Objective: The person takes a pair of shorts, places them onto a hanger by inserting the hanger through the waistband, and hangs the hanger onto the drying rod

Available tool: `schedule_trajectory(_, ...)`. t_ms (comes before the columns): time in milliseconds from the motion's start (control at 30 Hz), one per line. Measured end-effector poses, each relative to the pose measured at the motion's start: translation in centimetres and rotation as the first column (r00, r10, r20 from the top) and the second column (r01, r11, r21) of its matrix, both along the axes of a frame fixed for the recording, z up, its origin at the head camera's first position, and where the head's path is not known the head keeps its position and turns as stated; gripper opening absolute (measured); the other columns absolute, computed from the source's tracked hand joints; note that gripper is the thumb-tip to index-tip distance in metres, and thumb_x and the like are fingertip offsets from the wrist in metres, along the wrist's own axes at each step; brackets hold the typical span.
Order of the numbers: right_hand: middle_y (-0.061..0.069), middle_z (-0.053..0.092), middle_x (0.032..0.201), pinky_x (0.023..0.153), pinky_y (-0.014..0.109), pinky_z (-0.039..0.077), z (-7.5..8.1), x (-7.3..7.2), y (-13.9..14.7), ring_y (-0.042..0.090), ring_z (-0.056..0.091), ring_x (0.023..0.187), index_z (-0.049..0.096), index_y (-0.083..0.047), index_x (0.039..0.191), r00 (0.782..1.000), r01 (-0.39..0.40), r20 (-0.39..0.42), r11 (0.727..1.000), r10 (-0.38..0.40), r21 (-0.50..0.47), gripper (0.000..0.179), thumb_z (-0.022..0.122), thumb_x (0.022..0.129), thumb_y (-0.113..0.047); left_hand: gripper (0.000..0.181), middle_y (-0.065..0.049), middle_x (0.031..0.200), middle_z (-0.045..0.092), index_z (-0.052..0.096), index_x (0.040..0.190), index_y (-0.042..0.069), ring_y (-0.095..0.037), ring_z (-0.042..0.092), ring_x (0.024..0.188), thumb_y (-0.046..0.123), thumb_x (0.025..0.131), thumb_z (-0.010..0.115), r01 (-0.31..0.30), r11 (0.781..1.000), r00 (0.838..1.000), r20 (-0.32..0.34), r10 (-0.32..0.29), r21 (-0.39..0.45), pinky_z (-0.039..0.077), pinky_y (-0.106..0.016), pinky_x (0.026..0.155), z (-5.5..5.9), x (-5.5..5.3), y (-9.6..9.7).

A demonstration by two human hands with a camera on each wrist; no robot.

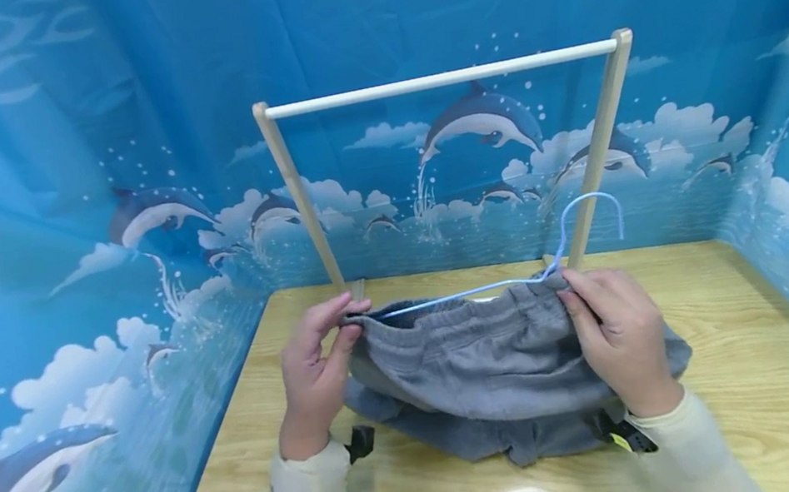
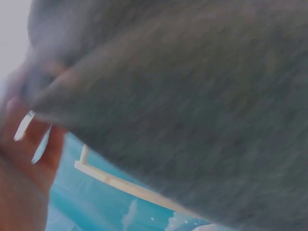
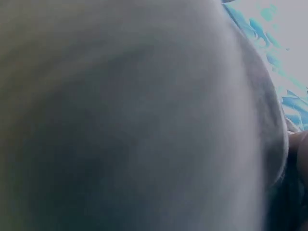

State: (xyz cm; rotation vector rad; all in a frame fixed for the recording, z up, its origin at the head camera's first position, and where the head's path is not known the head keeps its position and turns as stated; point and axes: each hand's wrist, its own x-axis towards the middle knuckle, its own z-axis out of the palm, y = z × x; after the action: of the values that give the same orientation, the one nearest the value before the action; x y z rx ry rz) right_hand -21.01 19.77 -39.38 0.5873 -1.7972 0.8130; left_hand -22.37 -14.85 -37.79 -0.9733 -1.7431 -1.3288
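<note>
Grey shorts (image 1: 472,369) with a gathered elastic waistband hang between both hands, their lower part spread over the table. A light blue wire hanger (image 1: 462,296) runs along inside the waist opening, its hook rising at the right. At the left corner of the waistband, my left hand (image 1: 313,367) pinches the cloth between thumb and fingers. My right hand (image 1: 622,332) pinches the waistband at the right, just beside the base of the hook. Grey cloth (image 2: 183,106) fills most of the left wrist view; blurred cloth (image 3: 144,125) covers most of the right one.
Behind the shorts stands a wooden rack with a white crossbar (image 1: 443,79) and two slanted posts (image 1: 300,196). The light wooden table (image 1: 741,340) is bounded by blue curtains (image 1: 347,17) printed with dolphins. Black wrist straps sit below both hands.
</note>
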Motion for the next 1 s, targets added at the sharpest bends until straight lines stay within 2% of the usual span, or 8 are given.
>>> schedule_trajectory(100, 0.018, 0.073, 0.090, 0.079, 0.032, 0.046, 0.0, 0.1, -0.4, 0.034, 0.064, 0.080, 0.078, 0.003, 0.111, 0.999, -0.024, -0.033, 1.000, 0.024, -0.001, 0.040, 0.061, 0.105, -0.033, 0.035, -0.012, 0.123, 0.072, 0.068, 0.131, 0.002, -0.021, 0.067, 0.116, -0.002, 0.096, 0.068, 0.039, 0.990, 0.997, 0.076, -0.028, -0.138, 0.052, -0.030, 0.101, -0.1, 0.0, 0.5)
schedule_trajectory(167, 0.017, 0.074, 0.089, 0.078, 0.029, 0.046, 0.0, 0.1, -0.6, 0.033, 0.063, 0.078, 0.079, 0.003, 0.109, 0.998, -0.047, -0.048, 0.999, 0.047, -0.004, 0.041, 0.062, 0.105, -0.034, 0.043, -0.008, 0.132, 0.069, 0.065, 0.137, 0.008, -0.022, 0.063, 0.123, -0.002, 0.095, 0.069, 0.018, 0.977, 0.987, 0.162, 0.016, -0.210, 0.049, -0.034, 0.106, -0.2, 0.1, 0.7)
schedule_trajectory(300, 0.016, 0.074, 0.089, 0.078, 0.026, 0.046, -0.1, 0.2, -0.8, 0.031, 0.063, 0.078, 0.079, 0.004, 0.104, 0.993, -0.099, -0.064, 0.995, 0.099, 0.009, 0.042, 0.062, 0.105, -0.034, 0.050, -0.004, 0.146, 0.059, 0.053, 0.150, 0.014, -0.023, 0.055, 0.135, 0.019, 0.102, 0.067, -0.062, 0.947, 0.920, 0.349, 0.176, -0.316, 0.045, -0.045, 0.112, -0.4, -0.1, 0.6)
schedule_trajectory(367, 0.014, 0.075, 0.090, 0.079, 0.026, 0.047, -0.1, 0.1, -0.8, 0.029, 0.063, 0.079, 0.079, 0.003, 0.105, 0.990, -0.132, -0.048, 0.991, 0.133, 0.033, 0.041, 0.061, 0.105, -0.033, 0.044, -0.004, 0.140, 0.062, 0.056, 0.146, 0.015, -0.022, 0.059, 0.129, 0.027, 0.104, 0.062, -0.088, 0.918, 0.889, 0.384, 0.247, -0.386, 0.049, -0.048, 0.106, -0.6, -0.2, 0.5)
schedule_trajectory(433, 0.013, 0.075, 0.092, 0.078, 0.028, 0.047, -0.2, 0.0, -0.8, 0.027, 0.064, 0.080, 0.079, 0.002, 0.107, 0.988, -0.154, -0.016, 0.987, 0.155, 0.056, 0.040, 0.061, 0.106, -0.033, 0.032, -0.003, 0.123, 0.068, 0.064, 0.133, 0.013, -0.020, 0.065, 0.112, 0.029, 0.106, 0.059, -0.109, 0.888, 0.886, 0.361, 0.290, -0.448, 0.054, -0.046, 0.093, -0.8, -0.3, 0.5)
schedule_trajectory(600, 0.011, 0.076, 0.096, 0.080, 0.025, 0.047, -0.6, -0.2, -0.8, 0.023, 0.064, 0.084, 0.078, 0.001, 0.111, 0.981, -0.188, 0.055, 0.981, 0.185, 0.048, 0.040, 0.060, 0.106, -0.034, 0.012, 0.003, 0.086, 0.059, 0.067, 0.103, 0.014, -0.012, 0.054, 0.075, 0.024, 0.105, 0.060, -0.191, 0.821, 0.921, 0.190, 0.339, -0.538, 0.048, -0.035, 0.068, -1.1, -0.5, 1.3)
schedule_trajectory(833, 0.008, 0.076, 0.101, 0.083, 0.022, 0.048, -1.3, 0.2, -2.5, 0.022, 0.067, 0.091, 0.077, -0.001, 0.116, 0.962, -0.261, 0.094, 0.965, 0.257, 0.022, 0.037, 0.059, 0.106, -0.033, 0.025, 0.008, 0.072, 0.044, 0.054, 0.087, 0.019, -0.011, 0.044, 0.067, 0.034, 0.107, 0.056, -0.273, 0.757, 0.934, 0.024, 0.356, -0.593, 0.040, -0.032, 0.065, -1.4, -0.3, 3.9)
schedule_trajectory(1000, 0.004, 0.075, 0.101, 0.072, 0.024, 0.047, -1.9, 0.7, -4.2, 0.016, 0.066, 0.085, 0.076, -0.004, 0.119, 0.947, -0.298, 0.141, 0.953, 0.289, 0.047, 0.035, 0.057, 0.107, -0.031, 0.026, 0.004, 0.082, 0.059, 0.060, 0.094, 0.016, -0.013, 0.056, 0.075, 0.037, 0.107, 0.053, -0.275, 0.741, 0.944, -0.026, 0.329, -0.613, 0.049, -0.034, 0.069, -1.8, 0.5, 6.0)
